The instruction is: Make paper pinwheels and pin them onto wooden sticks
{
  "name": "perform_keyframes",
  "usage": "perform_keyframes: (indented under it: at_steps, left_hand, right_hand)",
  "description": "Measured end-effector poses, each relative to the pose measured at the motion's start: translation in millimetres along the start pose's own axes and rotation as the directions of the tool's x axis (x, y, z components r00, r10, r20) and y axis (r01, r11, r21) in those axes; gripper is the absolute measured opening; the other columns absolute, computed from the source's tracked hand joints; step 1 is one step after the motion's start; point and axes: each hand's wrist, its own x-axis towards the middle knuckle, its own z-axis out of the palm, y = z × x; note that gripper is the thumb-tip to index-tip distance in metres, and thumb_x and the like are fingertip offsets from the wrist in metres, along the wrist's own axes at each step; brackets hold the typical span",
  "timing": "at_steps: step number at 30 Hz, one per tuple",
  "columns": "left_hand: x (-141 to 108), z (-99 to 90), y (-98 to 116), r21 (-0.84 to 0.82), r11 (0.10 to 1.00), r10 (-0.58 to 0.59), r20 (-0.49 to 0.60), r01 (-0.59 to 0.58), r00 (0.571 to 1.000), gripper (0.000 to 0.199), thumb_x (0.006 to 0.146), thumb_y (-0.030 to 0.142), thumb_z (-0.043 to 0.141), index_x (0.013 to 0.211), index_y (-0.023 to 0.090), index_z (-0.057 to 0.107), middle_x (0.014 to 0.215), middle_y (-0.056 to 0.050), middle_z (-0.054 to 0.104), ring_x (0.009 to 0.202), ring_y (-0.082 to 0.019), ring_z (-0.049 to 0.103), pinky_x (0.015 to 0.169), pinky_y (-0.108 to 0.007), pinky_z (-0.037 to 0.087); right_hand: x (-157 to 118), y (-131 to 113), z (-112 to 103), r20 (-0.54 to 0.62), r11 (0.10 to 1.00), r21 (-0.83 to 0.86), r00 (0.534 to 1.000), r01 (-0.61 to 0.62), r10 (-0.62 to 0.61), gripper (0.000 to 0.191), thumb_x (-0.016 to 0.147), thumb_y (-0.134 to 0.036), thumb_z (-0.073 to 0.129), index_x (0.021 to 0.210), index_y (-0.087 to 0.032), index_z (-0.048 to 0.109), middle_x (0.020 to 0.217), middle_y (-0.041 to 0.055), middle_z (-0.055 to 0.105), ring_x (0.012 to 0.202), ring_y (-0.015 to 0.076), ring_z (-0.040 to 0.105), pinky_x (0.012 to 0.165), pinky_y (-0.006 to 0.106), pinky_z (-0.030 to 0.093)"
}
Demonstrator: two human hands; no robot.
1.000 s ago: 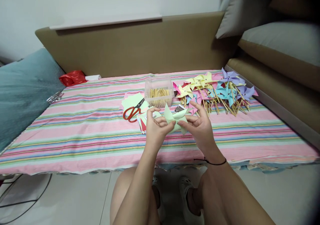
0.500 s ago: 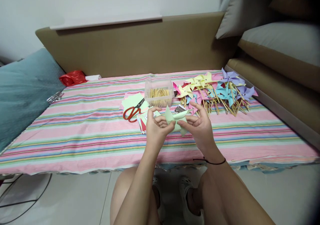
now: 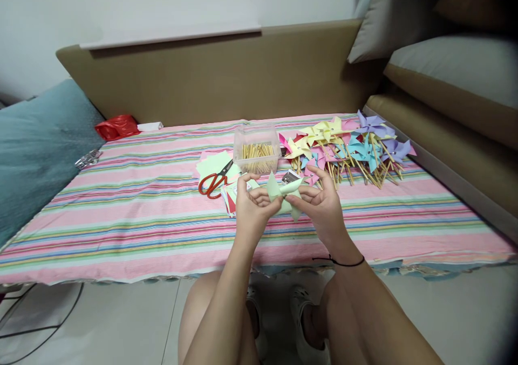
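Observation:
Between my two hands is a pale green paper pinwheel [image 3: 290, 188], its corners folded in toward the middle. My left hand [image 3: 256, 203] pinches it from the left, the thumb pressed near its centre. From the other side my right hand [image 3: 319, 198] grips it, with the thumb also close to the centre. Both thumbs cover the middle, so a pin there cannot be made out. Behind my fingers lie a small clear-lidded box [image 3: 290, 177] with a dark content and a stack of coloured paper [image 3: 230, 198].
Red-handled scissors [image 3: 213, 184] rest on green and pink paper sheets [image 3: 208, 165]. A clear plastic box [image 3: 259, 154] of short wooden sticks stands behind. Several finished pinwheels [image 3: 366, 151] are heaped at the right. A red plastic bag [image 3: 117, 127] lies far left on the striped cloth [image 3: 133, 208].
Both thumbs have shifted very slightly at the centre of the pinwheel, and its top right fold sits a little closer in. Everything else stays as it was.

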Motion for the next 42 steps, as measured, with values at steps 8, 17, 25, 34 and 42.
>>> perform_keyframes:
  at_steps: [8,17,25,34,42]
  left_hand:
    - [3,-2.9,-3,0.016,1.000,-0.021,0.026,0.021,0.999,0.060,0.060,0.020,0.077,0.101,0.024,0.033,0.065,0.005,0.065,0.050,-0.010,0.059,0.053,-0.019,0.046]
    - [3,-4.9,-2,-0.016,0.997,-0.071,0.118,0.073,0.991,0.064,0.059,0.025,0.081,0.103,0.024,0.034,0.070,0.003,0.066,0.062,-0.014,0.065,0.059,-0.024,0.052]
    - [4,-8.6,4,-0.051,0.992,-0.117,0.043,0.119,0.992,0.069,0.050,0.024,0.086,0.102,0.023,0.040,0.071,-0.001,0.070,0.063,-0.018,0.068,0.058,-0.026,0.054]
    - [19,-62.6,31,-0.358,0.916,-0.022,-0.497,-0.181,0.868,0.057,0.052,0.012,0.084,0.098,0.019,0.051,0.081,0.001,0.070,0.069,-0.011,0.068,0.066,-0.020,0.054]
    - [20,-77.6,41,-0.600,0.777,-0.207,-0.529,-0.190,0.823,0.024,0.070,0.005,0.073,0.085,0.014,0.056,0.077,0.001,0.067,0.063,-0.005,0.065,0.064,-0.012,0.054]
  right_hand:
    - [6,7,-4,0.048,0.998,0.032,0.997,-0.061,0.059,0.090,0.058,-0.032,0.084,0.131,-0.022,0.033,0.073,0.0006,0.071,0.063,0.0168,0.066,0.060,0.030,0.053]
    - [9,5,-4,0.055,0.991,0.041,0.991,-0.126,0.123,0.087,0.055,-0.033,0.085,0.126,-0.022,0.035,0.071,-0.0014,0.069,0.063,0.0164,0.065,0.060,0.029,0.050]
    - [8,4,-10,0.140,0.989,-0.001,0.980,-0.145,0.144,0.072,0.062,-0.033,0.081,0.121,-0.024,0.040,0.080,-0.0003,0.069,0.073,0.0169,0.066,0.068,0.031,0.050]
    - [18,14,-17,-0.021,0.992,-0.030,0.993,-0.121,0.120,0.057,0.067,-0.040,0.077,0.114,-0.021,0.052,0.091,0.0033,0.072,0.078,0.0151,0.066,0.075,0.030,0.050]
    - [86,9,8,0.088,0.864,-0.494,0.994,0.097,-0.061,0.034,0.078,-0.044,0.060,0.095,-0.015,0.061,0.092,0.0085,0.071,0.077,0.0165,0.067,0.072,0.031,0.053]
